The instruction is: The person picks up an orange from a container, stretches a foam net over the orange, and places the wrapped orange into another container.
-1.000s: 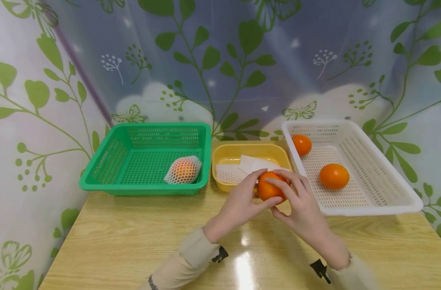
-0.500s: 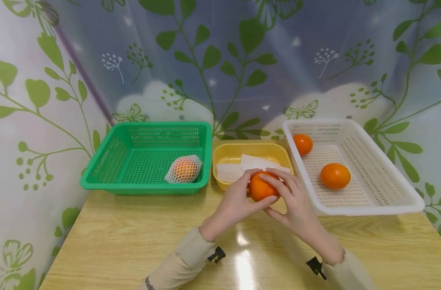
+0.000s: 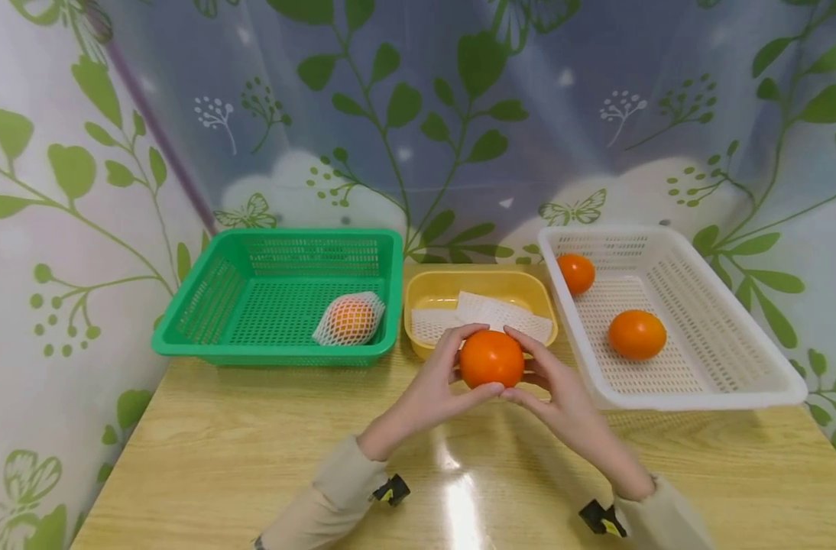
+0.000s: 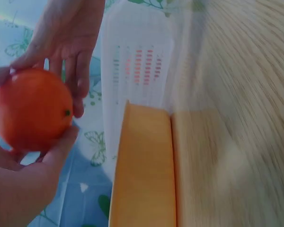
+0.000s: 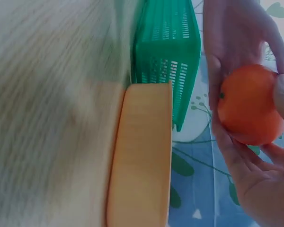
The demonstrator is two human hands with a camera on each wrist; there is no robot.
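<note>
Between them, both hands hold a smooth orange [image 3: 492,359] over the front rim of the yellow bin. My left hand [image 3: 428,397] grips its left side, thumb at the near face; my right hand [image 3: 562,393] is curled round the right side, and the two thumb tips nearly meet. A small green stem dot shows on the orange [image 4: 33,111] in the left wrist view and again in the right wrist view. Inside the yellow bin [image 3: 418,290] lie flat white foam nets [image 3: 500,313]. The far fingers are partly hidden behind the fruit.
On the left stands a green basket [image 3: 273,350] with one orange in a white foam net [image 3: 351,319]. To the right, a white basket [image 3: 707,399] holds two bare oranges, one nearer the middle [image 3: 636,334]. A patterned curtain [image 3: 363,114] hangs behind the wooden table [image 3: 253,428].
The orange has shifted left and slightly toward the person. Fingers of my right hand have slid off its top to its right side, leaving the upper face uncovered.
</note>
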